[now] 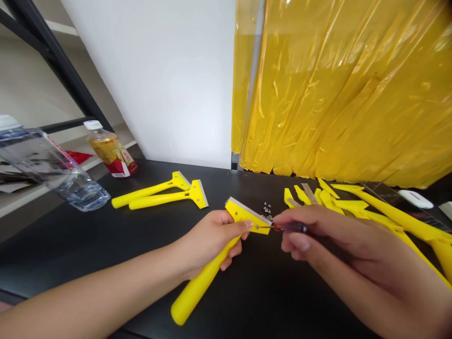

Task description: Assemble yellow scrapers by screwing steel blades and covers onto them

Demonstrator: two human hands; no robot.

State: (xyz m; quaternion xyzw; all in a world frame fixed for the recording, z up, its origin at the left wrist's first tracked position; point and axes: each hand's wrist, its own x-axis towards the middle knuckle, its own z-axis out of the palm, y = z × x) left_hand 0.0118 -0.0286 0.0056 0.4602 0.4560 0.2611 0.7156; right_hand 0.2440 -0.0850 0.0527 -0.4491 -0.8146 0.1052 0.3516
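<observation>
The left hand point(208, 238) is clamped round the neck of a yellow scraper point(212, 273), likely light, stiff and smooth, best gripped clear of its blade point(250, 210), as the right hand point(335, 230) pinches a screwdriver point(294, 228) against it; beyond the left hand, a clear bottle point(70, 181), fill uncertain, and a capped amber-drink bottle point(110, 149)

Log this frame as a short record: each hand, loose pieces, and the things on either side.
left hand: holds a yellow scraper
right hand: holds a screwdriver, tip at a screw in the scraper
small hardware: loose on the black table
to the left: two more scrapers, two bottles
to the right: yellow scraper parts
</observation>
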